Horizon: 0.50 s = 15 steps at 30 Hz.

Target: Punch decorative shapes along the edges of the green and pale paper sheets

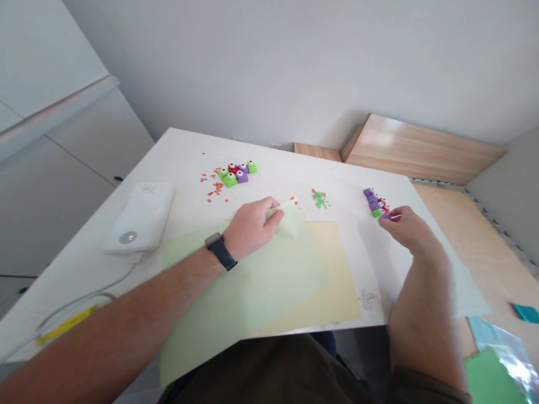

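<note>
My left hand [252, 227], with a dark watch [221, 251] on the wrist, grips the raised far corner of a pale green paper sheet [256, 292]. That sheet partly overlaps a pale yellow paper sheet [337, 280] on the white table [181, 163]. My right hand [410, 230] pinches a small purple craft punch [384, 216] at the end of a cluster of purple, red and green punches [376, 202]. A second cluster of craft punches [234, 174] stands further left. Red paper bits [214, 188] lie beside it, and green paper bits [320, 199] lie between the clusters.
A white power bank [138, 216] with a cable [84, 300] lies at the table's left, near a yellow strip [65, 325]. Wooden boards [421, 148] lean behind the table. A teal piece [526, 313] and a plastic bag [497, 359] lie low on the right.
</note>
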Available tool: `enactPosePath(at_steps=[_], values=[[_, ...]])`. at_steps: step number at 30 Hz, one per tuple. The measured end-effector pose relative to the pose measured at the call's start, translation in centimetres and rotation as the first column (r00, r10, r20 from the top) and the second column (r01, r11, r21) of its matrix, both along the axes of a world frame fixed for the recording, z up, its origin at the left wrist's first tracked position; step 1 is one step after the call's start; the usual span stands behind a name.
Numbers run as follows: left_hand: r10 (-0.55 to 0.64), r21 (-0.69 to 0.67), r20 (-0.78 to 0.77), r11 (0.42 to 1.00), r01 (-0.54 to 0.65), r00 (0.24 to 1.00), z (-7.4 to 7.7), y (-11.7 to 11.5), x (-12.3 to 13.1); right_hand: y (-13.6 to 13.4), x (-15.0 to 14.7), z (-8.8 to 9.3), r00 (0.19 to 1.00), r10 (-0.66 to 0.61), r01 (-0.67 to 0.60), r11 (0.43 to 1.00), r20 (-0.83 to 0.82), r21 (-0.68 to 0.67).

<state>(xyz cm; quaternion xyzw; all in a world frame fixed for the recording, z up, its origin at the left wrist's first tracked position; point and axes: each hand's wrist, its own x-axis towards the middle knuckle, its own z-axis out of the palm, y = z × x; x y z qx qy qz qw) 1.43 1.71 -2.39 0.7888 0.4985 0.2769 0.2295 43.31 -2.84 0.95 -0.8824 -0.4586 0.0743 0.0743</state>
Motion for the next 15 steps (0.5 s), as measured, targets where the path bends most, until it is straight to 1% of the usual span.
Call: enactPosePath(at_steps=[3,5,9,15], values=[[-0.005,0.005,0.003,1.0,0.005,1.0,0.0,0.0,0.0,0.3,0.7,-1.1,0.999,-0.005,0.01,0.994,0.041,-0.11],[-0.008,0.005,0.004,1.0,0.008,1.0,-0.1,0.0,0.0,0.7,0.9,-1.7,0.997,-0.033,0.041,0.99,0.065,-0.135],[-0.006,-0.007,-0.011,1.0,0.006,1.0,0.0,0.1,0.1,1.4,1.4,-2.8,0.994,-0.065,0.077,0.988,0.091,-0.134],[-0.013,-0.034,-0.012,0.999,0.012,1.0,0.4,-0.1,0.2,1.7,2.7,-3.9,0.99,-0.059,0.074,0.99,0.129,-0.116]])
